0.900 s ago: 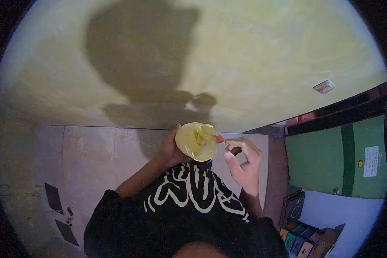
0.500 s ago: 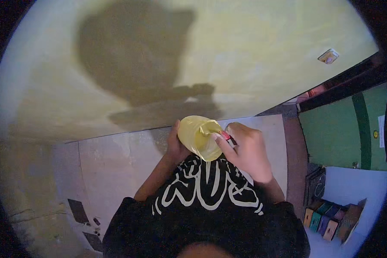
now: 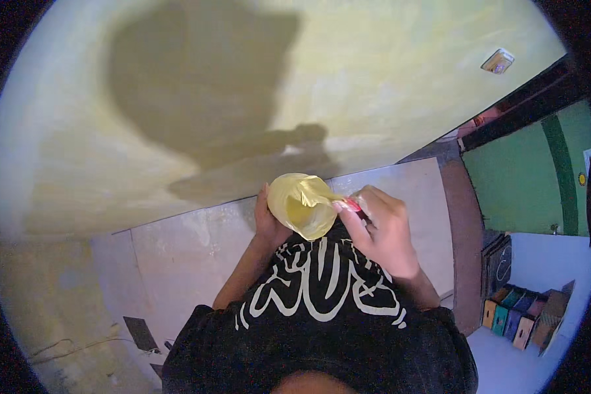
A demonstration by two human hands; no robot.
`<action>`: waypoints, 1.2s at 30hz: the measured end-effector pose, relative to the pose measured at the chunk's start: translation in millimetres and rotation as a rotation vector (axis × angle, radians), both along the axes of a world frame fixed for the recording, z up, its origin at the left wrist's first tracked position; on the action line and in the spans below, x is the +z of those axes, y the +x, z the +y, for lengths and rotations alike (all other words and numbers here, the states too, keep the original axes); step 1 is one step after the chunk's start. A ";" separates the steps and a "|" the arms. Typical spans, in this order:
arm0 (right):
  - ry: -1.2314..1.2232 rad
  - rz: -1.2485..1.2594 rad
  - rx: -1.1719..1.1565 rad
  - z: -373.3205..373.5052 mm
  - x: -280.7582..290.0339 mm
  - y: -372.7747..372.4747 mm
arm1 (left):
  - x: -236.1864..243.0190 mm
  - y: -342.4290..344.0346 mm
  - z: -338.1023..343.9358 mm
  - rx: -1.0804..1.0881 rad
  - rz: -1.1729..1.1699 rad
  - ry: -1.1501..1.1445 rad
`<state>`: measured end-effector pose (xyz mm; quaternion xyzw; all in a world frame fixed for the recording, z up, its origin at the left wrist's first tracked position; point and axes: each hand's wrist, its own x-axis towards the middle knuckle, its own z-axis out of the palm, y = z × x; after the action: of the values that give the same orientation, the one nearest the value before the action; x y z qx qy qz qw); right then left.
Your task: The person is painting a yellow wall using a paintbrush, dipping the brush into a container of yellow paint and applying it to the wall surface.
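we count two hands. our left hand (image 3: pixel 266 222) curls around one pale yellow tube (image 3: pixel 302 211), held just above one black shirt (image 3: pixel 322 302) with white print. the tube's mouth faces up toward us; its long axis runs roughly along our line of sight, so its length looks short. our right hand (image 3: pixel 387 230), just right of the tube, pinches one small red thing (image 3: pixel 352 205) narrowly; that thing slants up to the left, its tip toward the rim. one yellow flap (image 3: pixel 323 192) reaches from the rim to our right fingertips. half a second ago those fingertips overlapped the rim; now they sit a little farther right, with the flap drawn out between. farther off, ahead of both hands, stands one yellowish wall (image 3: pixel 407 79); well right of our right hand, one green door (image 3: pixel 512 180).
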<state>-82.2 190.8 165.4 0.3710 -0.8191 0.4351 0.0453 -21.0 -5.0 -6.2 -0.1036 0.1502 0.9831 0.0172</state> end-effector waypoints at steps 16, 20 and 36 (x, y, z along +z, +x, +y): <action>-0.221 0.042 0.061 43.0 14.1 -27.4 | 15.9 -47.2 29.2 -0.135 0.369 0.403; -0.211 0.264 0.188 57.5 16.1 -41.0 | 13.5 -53.0 31.8 -0.066 0.213 0.347; -0.332 0.468 0.276 99.9 23.0 -86.8 | 69.4 -70.2 82.5 0.118 -0.126 0.000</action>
<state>-169.0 290.7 188.4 0.5565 -0.6460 0.4676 0.2331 -91.2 77.5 63.2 -0.1737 0.1423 0.9740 -0.0313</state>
